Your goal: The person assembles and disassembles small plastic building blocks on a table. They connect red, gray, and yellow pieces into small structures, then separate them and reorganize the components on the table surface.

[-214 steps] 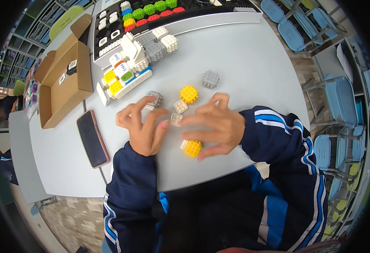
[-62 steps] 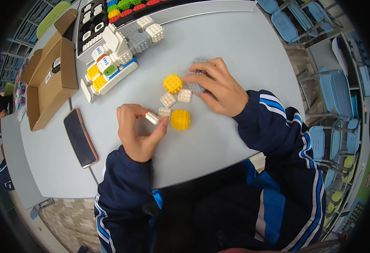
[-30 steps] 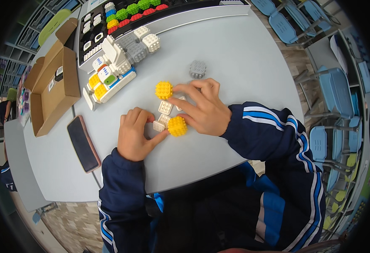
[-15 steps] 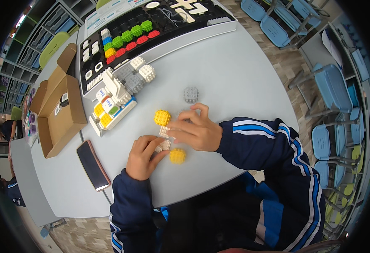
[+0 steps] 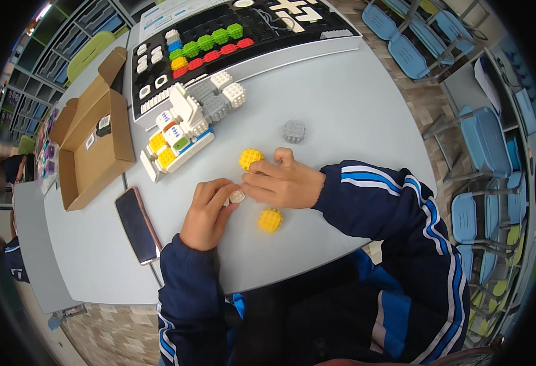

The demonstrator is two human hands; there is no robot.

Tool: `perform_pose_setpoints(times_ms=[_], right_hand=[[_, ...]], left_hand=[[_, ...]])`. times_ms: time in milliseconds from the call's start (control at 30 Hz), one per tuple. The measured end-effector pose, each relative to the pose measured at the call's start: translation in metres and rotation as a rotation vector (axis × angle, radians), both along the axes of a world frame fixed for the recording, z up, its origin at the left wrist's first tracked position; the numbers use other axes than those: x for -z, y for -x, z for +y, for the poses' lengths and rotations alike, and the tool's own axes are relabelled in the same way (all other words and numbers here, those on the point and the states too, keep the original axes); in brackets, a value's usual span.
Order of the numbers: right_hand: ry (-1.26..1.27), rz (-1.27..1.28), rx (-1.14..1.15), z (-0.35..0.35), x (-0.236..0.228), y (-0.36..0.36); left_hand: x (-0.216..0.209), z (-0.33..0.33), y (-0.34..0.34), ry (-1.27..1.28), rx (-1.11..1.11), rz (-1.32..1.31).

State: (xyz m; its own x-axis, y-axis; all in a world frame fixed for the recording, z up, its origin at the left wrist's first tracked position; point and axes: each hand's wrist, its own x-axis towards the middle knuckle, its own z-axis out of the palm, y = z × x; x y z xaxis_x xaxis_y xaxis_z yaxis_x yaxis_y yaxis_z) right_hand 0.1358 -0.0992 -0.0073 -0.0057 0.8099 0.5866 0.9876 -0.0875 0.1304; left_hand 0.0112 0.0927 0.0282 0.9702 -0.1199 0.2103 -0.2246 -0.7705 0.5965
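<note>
My left hand [image 5: 205, 212] is closed, its thumb and fingers pinching a small white connector piece [image 5: 237, 196]. Curled together, the fingers of my right hand [image 5: 287, 183] reach the same spot; what they hold, if anything, is hidden beneath them. A studded yellow block [image 5: 251, 158] sits against the far side of those right fingers. Another yellow block [image 5: 270, 220] rests on the table just nearer me than the right hand. Farther off stands a grey studded block [image 5: 294, 130], apart from both hands.
A white, grey and yellow block model [image 5: 188, 125] stands ahead to the left, before a black parts tray [image 5: 210, 72] of coloured blocks. An open cardboard box [image 5: 94, 161] and a phone [image 5: 138, 226] lie at left on the grey table [image 5: 341, 97]. Blue chairs [image 5: 478, 137] stand at right.
The whole view has shifted, so the table things appear farther right and higher. My right fingers have curled in closer to my left fingertips, covering the white piece seen below the far yellow block.
</note>
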Motion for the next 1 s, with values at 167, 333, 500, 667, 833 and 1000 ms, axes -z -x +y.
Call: perform_pose_setpoints(times_ms=[167, 333, 500, 667, 833, 1000], right_hand=[[0.243, -0.053, -0.019, 0.002, -0.016, 0.005], [0.385, 0.128, -0.068, 0.004, -0.037, -0.005], [0.424, 0.140, -0.097, 0.006, -0.043, -0.007], [0.365, 0.095, -0.136, 0.006, -0.033, -0.009], [0.253, 0.073, -0.199, 0.006, -0.030, -0.008], [-0.052, 0.269, -0.219, 0.003, -0.040, -0.007]], left_hand=[[0.003, 0.001, 0.000, 0.015, -0.009, -0.030], [0.007, 0.005, -0.005, 0.025, -0.068, -0.109], [0.012, 0.012, -0.005, 0.086, -0.180, -0.151], [0.014, 0.013, -0.003, 0.152, -0.251, -0.107], [0.009, 0.003, -0.003, 0.615, -0.313, -0.002], [0.017, 0.006, -0.003, 0.960, -0.215, 0.131]])
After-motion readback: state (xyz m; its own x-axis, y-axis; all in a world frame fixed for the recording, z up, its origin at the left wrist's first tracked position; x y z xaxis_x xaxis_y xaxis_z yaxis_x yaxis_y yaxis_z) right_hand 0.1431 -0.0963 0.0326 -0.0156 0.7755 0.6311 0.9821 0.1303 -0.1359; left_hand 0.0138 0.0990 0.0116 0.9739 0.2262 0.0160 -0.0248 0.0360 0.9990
